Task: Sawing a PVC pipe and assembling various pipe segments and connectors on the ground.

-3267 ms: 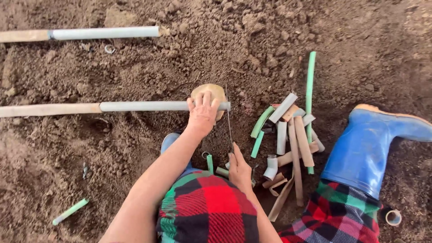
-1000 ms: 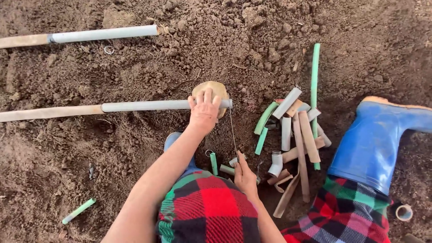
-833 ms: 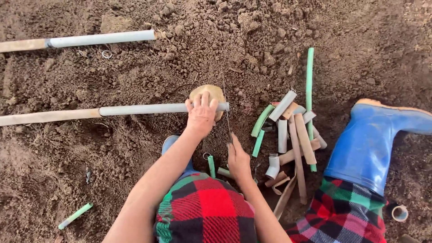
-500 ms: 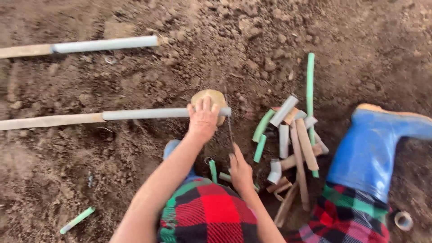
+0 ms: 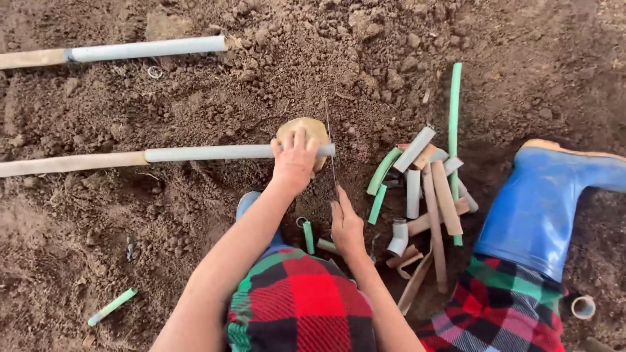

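Centre of frame: left hand (image 5: 295, 163) clamped around grey pipe (image 5: 222, 153) over tan round block (image 5: 306, 130) — right hand (image 5: 345, 225) below, fingers closed on thin saw blade (image 5: 330, 153) near pipe's end. Pile of pipe offcuts (image 5: 427, 195) right.

The long grey plastic pipe (image 5: 215, 153) lies flat across the dark soil, running left to right, its left part joined to a tan, dirt-coated length. Its right end rests on a rounded tan stone-like block (image 5: 306, 130) (it may be wood; the view does not settle it), where the left hand (image 5: 295, 163) presses down on it from above, fingers spread over the pipe. Just beyond that grip, a thin metal saw blade (image 5: 330, 153) stands nearly upright, crossing the pipe close to its right tip. The right hand (image 5: 347, 228) holds the blade's lower end, near the person's knee.
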